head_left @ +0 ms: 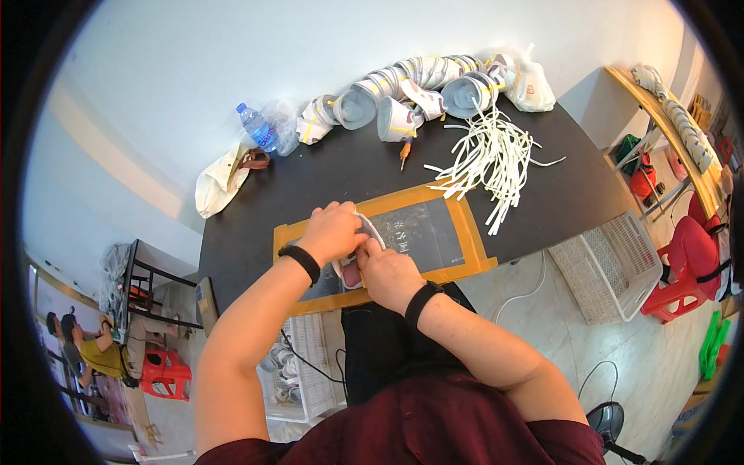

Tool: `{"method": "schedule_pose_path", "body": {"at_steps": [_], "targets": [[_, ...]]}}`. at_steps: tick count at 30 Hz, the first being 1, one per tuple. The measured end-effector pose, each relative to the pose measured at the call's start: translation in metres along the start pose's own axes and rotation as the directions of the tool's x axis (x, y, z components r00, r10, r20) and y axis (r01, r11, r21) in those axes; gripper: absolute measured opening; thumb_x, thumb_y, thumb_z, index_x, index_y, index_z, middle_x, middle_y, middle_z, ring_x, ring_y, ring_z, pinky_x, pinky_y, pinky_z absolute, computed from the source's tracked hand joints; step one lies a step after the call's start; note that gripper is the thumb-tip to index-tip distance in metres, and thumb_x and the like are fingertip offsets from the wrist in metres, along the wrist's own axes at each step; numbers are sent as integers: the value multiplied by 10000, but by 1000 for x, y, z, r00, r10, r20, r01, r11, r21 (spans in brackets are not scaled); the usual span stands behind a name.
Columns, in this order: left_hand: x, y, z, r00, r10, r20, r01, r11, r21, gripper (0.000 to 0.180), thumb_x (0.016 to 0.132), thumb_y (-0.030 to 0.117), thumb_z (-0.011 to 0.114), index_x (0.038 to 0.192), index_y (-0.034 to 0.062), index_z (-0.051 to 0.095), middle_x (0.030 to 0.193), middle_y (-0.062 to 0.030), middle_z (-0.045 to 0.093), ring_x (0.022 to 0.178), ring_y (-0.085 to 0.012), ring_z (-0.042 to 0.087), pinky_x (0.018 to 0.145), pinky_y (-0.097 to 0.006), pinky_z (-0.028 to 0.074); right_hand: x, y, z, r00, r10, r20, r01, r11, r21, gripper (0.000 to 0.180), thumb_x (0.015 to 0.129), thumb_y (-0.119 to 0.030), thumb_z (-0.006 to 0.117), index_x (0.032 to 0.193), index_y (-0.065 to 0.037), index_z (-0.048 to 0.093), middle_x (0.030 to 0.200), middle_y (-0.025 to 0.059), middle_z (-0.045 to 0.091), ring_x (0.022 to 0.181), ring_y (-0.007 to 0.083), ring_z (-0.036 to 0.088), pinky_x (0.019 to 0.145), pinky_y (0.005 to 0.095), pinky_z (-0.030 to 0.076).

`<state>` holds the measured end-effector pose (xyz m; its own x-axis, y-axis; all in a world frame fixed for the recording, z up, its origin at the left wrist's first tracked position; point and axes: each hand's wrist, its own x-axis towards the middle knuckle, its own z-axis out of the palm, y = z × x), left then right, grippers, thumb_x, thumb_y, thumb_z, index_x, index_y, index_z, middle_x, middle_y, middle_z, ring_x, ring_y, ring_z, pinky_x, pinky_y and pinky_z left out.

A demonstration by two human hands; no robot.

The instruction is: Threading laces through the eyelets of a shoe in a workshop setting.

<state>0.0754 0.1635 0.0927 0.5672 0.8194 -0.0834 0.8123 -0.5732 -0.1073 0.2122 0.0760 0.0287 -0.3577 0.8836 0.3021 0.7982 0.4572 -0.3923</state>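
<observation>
My left hand [333,231] and my right hand [387,273] are closed together around a small white shoe [364,240] with a white strip along its edge. They hold it just above a dark cutting mat framed with orange tape [463,232] on the black table [325,182]. Both wrists carry black bands. Most of the shoe is hidden by my fingers.
A pile of loose white strips [488,159] lies right of the mat. Several white shoe uppers [418,89] line the table's far edge, with a water bottle [257,128], a cloth bag [219,182] and a plastic bag [533,87]. A white basket [612,267] stands on the floor at right; a red stool [164,372] and seated people at far left.
</observation>
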Motion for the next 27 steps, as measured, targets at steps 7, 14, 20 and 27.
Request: {"method": "schedule_pose_path", "body": {"at_steps": [7,14,20,27], "targets": [[0,-15,11,994,104,-41,-107,992,-68,132,786,190,637,765,65,673,968,-89,585,979,-314,576,788,-464,478,1,6,0,999,-2,43,-1,996,88,368,894,-116,525,1241,6,545,1022,145,561,801,310,663,684,417,553],[-4,-30,12,974,192,-122,-214,956,-202,108,770,113,603,731,15,622,917,-128,582,850,-346,595,739,-438,504,1,6,-3,1000,-28,-6,29,996,83,302,898,-119,532,1170,5,572,992,147,581,780,310,675,663,421,549],[-5,-41,4,975,202,-87,-220,877,-426,157,755,119,599,683,-20,598,870,-167,567,741,-363,595,654,-451,484,7,3,-2,998,0,68,-10,989,148,342,894,-126,545,1215,-11,559,1036,146,584,824,315,687,686,425,554],[-6,-29,6,980,187,-75,-201,926,-318,163,778,141,617,706,-6,621,905,-155,588,786,-336,616,672,-415,498,22,4,-4,973,7,232,-22,998,64,555,843,-157,619,1365,-30,480,1122,170,568,822,323,690,711,421,562]]}}
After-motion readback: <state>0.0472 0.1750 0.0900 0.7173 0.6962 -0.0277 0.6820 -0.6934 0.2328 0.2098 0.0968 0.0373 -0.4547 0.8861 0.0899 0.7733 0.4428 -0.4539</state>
